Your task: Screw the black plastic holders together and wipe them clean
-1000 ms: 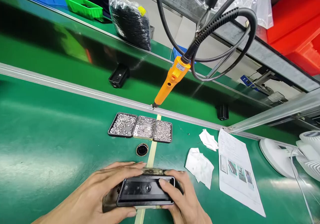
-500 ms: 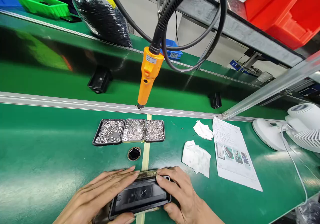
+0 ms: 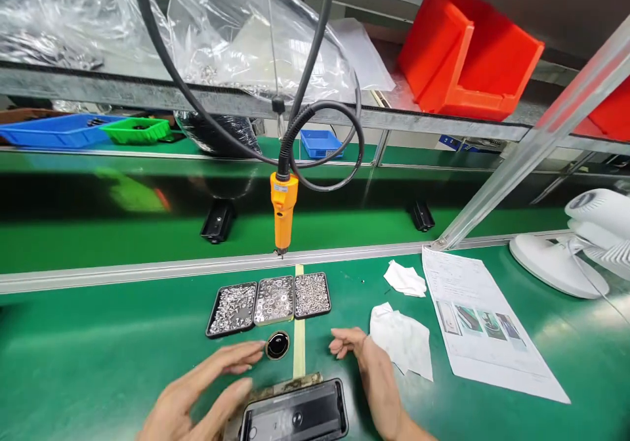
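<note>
A black rectangular casing (image 3: 295,416) with a raised rim and a small round feature in its middle lies at the bottom of the view, on a worn, stained block (image 3: 309,381). My left hand (image 3: 207,385) is at its left, thumb and fingers apart with nothing between them. Its fingertips reach the edge of a small round black disc with a gold rim (image 3: 277,345); whether they touch it I cannot tell. To the right of the casing, my right hand (image 3: 371,372) is off it, fingers loosely bent and holding nothing visible.
Behind the disc sit three shallow trays of small metal parts (image 3: 274,298). An orange electric screwdriver (image 3: 283,214) hangs above them on a cable. White cloths (image 3: 402,339) and a printed sheet (image 3: 485,323) lie right, by a white fan (image 3: 556,267). Red bins (image 3: 467,60) stand overhead.
Both hands have come off the casing. The left moved forward to the disc and the right lifted away to the right. My view has tilted up, showing more of the shelf.
</note>
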Demonstrator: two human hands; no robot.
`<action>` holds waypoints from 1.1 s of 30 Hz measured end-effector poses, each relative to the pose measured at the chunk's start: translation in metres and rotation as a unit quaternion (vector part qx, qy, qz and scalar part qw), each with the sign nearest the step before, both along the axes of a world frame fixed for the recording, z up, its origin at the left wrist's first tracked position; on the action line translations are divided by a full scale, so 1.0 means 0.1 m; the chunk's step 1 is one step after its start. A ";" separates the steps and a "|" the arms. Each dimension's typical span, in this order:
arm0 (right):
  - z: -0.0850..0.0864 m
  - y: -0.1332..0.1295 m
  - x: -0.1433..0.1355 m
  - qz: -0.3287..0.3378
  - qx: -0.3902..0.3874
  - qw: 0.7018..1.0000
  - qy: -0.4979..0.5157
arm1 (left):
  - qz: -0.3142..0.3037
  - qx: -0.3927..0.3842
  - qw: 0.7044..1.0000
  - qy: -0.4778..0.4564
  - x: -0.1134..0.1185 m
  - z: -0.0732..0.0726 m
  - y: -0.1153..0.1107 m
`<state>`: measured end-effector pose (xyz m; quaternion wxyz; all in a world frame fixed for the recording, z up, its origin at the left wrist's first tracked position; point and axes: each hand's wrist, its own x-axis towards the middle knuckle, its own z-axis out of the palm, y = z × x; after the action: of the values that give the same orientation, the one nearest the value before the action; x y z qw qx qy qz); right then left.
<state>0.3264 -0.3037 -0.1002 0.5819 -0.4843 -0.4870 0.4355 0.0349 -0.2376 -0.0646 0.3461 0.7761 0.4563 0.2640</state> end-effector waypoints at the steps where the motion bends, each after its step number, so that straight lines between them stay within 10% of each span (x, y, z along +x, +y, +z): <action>1: -0.01 0.02 -0.01 -0.011 -0.018 1.000 0.023 | 0.015 0.022 0.999 0.026 0.03 0.06 0.13; 10: 0.01 0.05 -0.02 0.006 -0.053 0.998 0.031 | -0.093 0.138 0.977 0.131 0.65 0.05 1.07; 33: 0.03 0.07 -0.04 0.020 -0.056 0.998 -0.024 | -0.110 0.162 0.966 0.170 0.56 0.00 1.09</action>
<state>0.3220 -0.2968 -0.0969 0.5332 -0.5164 -0.4857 0.4616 0.0912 -0.1289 -0.0648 0.1599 0.9008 0.3711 0.1592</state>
